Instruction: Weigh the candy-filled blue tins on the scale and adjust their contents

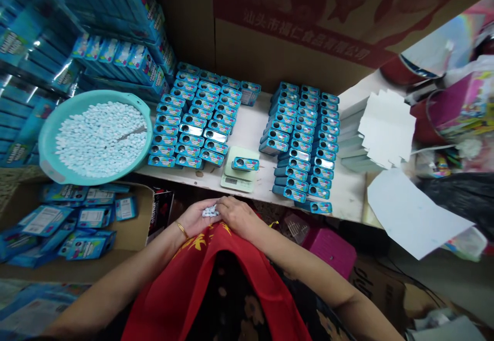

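Observation:
Small pale blue-white candies [210, 211] lie in the cupped palm of my left hand [195, 218], low in front of the red apron [216, 240]. My right hand [236, 213] meets it from the right, its fingers curled together at the edge of the candies; what they grip is hidden. Just beyond my hands, a small kitchen scale [235, 182] bears one upright blue tin [246, 164]. To the left, a turquoise basin [46, 148] holds a heap of the same candies, with a grey scoop-like tool [131, 133] lying on top.
Rows of upright blue tins [193, 120] stand left of the scale, and more rows of tins [304, 140] right of it. A carton [135, 212] with blue packs sits at lower left. White card sheets [389, 125] are stacked right. A large cardboard box [270, 42] stands behind.

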Available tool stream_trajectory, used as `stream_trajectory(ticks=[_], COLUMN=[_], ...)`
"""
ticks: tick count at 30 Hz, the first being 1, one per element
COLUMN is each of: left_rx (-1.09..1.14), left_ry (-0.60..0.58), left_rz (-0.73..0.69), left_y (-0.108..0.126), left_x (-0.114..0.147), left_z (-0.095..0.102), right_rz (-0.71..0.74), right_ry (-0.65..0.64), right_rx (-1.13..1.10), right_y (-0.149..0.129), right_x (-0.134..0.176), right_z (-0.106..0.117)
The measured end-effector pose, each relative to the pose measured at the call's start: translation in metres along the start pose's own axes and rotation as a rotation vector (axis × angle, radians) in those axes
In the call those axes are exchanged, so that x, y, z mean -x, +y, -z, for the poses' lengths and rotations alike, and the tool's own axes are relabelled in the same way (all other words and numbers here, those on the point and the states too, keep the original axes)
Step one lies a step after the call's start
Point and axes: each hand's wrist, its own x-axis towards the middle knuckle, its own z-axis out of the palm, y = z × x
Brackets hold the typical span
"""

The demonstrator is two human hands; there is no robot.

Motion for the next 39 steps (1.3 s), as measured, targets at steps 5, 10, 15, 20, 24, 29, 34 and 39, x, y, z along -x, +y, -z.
stream_trajectory(ticks=[5, 10, 15, 20, 24, 29, 34, 39], left_rx=[-0.001, -0.022, 0.057, 0.039, 0.033, 0.095, 0.177, 0.191], left_ry=[-0.019, 0.113, 0.078, 0.137, 0.221, 0.271, 0.33, 0.397], left_rz=[-0.023, 0.018, -0.029, -0.072, -0.115, -0.197, -0.257, -0.288], left_y=[0.001, 0.005, 0.013, 0.023, 0.027, 0.031, 0.032, 0.028], left_x=[-0.001, 0.001, -0.009, -0.015, -0.014, -0.013, -0.01, -0.009], left_z=[-0.001, -0.005, -0.016, -0.022, -0.02, -0.023, -0.021, -0.014], right_rz=[-0.014, -0.176, -0.091, -0.332, -0.351, -0.512, -0.633, -0.56], right_ry=[0.112, 0.433, 0.367, 0.259, 0.186, 0.352, 0.407, 0.411], right_rx=[-0.087, -0.267, -0.334, 0.083, 0.199, 0.266, 0.217, 0.203], right_y=[0.012, 0.048, 0.059, 0.085, 0.125, 0.178, 0.236, 0.264], right_x=[0.005, -0.001, -0.015, -0.018, -0.037, -0.089, -0.157, -0.159], right_z=[0.001, 0.017, 0.034, 0.032, 0.044, 0.082, 0.094, 0.09])
